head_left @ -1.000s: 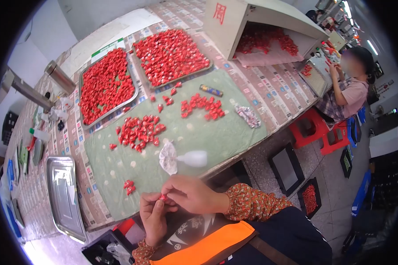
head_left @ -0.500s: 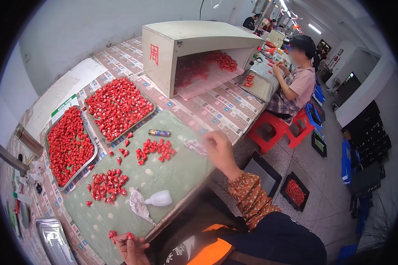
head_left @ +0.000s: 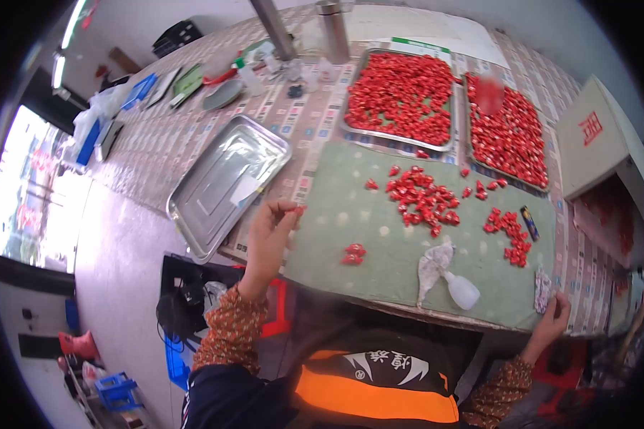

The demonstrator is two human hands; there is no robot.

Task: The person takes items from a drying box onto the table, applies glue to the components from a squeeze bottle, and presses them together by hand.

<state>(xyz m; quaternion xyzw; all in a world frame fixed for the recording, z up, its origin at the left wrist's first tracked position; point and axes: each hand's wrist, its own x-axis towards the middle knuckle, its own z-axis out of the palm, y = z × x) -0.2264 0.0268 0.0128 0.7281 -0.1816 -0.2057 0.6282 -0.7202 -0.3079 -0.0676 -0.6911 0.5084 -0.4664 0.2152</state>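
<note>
My left hand (head_left: 266,242) is raised by the left edge of the green mat (head_left: 336,200), its thumb and forefinger pinched on a small glossy red piece (head_left: 298,211). A few similar red pieces (head_left: 353,254) lie on the mat to its right. Farther in are a larger red pile (head_left: 418,196) and a smaller group (head_left: 506,236). My right hand (head_left: 549,327) is at the mat's near right corner, beside a crumpled patterned cloth (head_left: 542,289). Its fingers are curled together; anything between them is too small to make out.
An empty metal tray (head_left: 225,179) overhangs the table edge at left. Two trays (head_left: 397,136) (head_left: 472,136) full of red pieces stand behind the mat. On the mat lie a white squeeze bulb (head_left: 463,292), a whitish cloth (head_left: 431,268) and a battery (head_left: 529,223). A pale box (head_left: 605,136) stands right.
The view has swung left, bringing the empty tray fully in and losing the seated co-worker. My left hand, with a red piece, has moved toward that tray. My right hand remains near the patterned cloth.
</note>
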